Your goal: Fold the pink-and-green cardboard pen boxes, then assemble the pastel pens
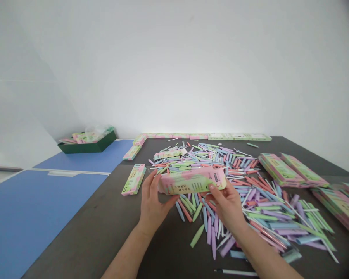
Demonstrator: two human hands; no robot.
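Pastel pink-and-green carton [192,181] sits gripped at both ends, the left hand [155,199] curled around one end and the right hand [225,205] pinching the other. Loose pastel pens [209,226], too many to count, lie under and behind that carton. Relative to it, one carton [170,154] lies on the pens behind, three cartons [133,179] lie left, about six cartons [218,136] line up beyond, and several stacked cartons [280,169] sit right.

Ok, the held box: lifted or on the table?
Lifted: the left hand and right hand hold the pastel box above scattered pen barrels.
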